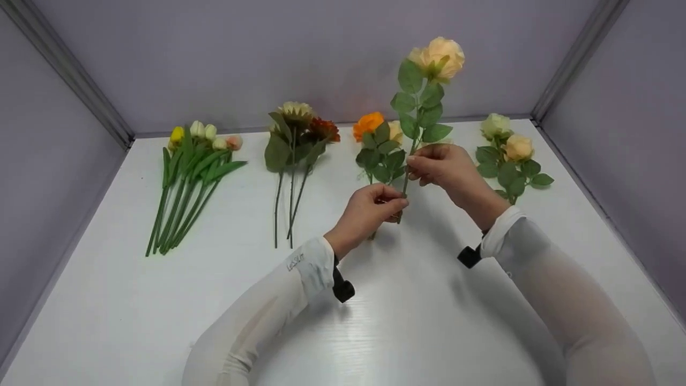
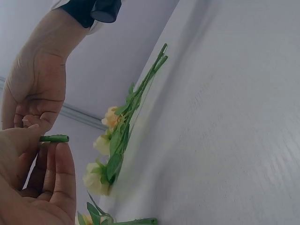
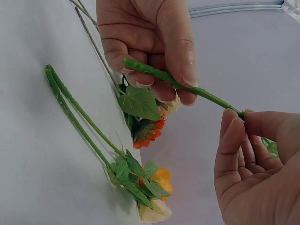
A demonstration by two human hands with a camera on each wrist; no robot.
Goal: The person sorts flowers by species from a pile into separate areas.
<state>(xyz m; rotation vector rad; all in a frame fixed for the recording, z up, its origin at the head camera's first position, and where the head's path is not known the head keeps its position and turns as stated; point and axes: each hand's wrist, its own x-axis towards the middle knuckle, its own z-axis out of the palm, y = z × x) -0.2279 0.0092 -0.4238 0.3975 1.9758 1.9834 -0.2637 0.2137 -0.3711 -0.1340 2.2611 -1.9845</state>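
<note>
Both hands hold one peach rose point(image 1: 442, 60) upright above the table, its leafy stem leaning slightly. My right hand point(image 1: 449, 170) pinches the stem between thumb and fingers just under the lowest leaves. Lower down, my left hand point(image 1: 371, 210) pinches the same stem near its cut end. In the right wrist view the green stem point(image 3: 159, 73) runs from one hand to the other. Its tip point(image 2: 57, 138) pokes out past the left thumb in the left wrist view. Behind the hands lie an orange rose point(image 1: 368, 124) and a pale peach one point(image 1: 395, 132), partly hidden by leaves.
A white rose point(image 1: 496, 126) and a peach rose point(image 1: 518, 147) lie to the right. Left of the hands are long-stemmed flowers, one cream point(image 1: 296, 112) and one dark red point(image 1: 323, 129). Several tulips point(image 1: 197, 130) lie farther left. Grey panels point(image 1: 321, 53) enclose the white table point(image 1: 407, 321).
</note>
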